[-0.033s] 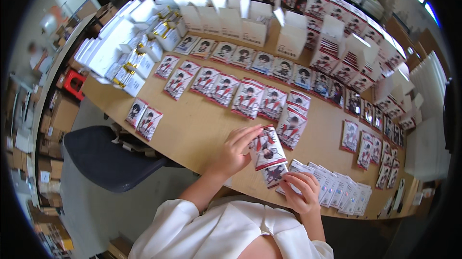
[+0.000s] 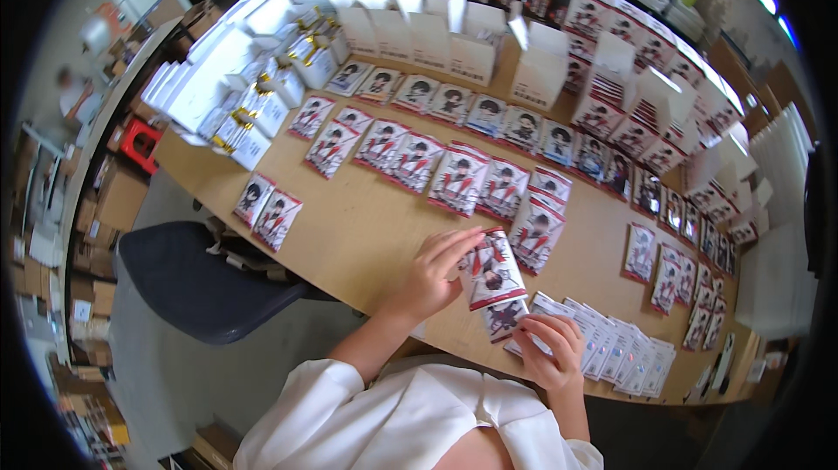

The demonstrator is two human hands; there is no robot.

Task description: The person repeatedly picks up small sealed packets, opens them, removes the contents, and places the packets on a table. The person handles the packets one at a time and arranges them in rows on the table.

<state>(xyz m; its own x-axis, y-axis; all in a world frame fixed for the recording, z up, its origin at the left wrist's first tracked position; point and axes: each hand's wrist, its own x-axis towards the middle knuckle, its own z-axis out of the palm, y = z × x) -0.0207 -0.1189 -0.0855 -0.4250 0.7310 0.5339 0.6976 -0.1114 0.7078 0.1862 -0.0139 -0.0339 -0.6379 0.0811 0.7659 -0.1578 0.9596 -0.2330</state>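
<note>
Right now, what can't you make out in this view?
In the head view:
Lower packet: upper end hidden by the upper packet.
White packets: partly covered by the right hand; print too small.
Chair: partly hidden by the table.
Far person: small and blurred.

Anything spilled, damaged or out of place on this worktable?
Nothing looks spilled, and the packet in the left hand shows no visible damage. One mild oddity: a pair of packets on the left of the table, near the chair, lies apart from the longer rows of packets, perhaps deliberately.
</note>
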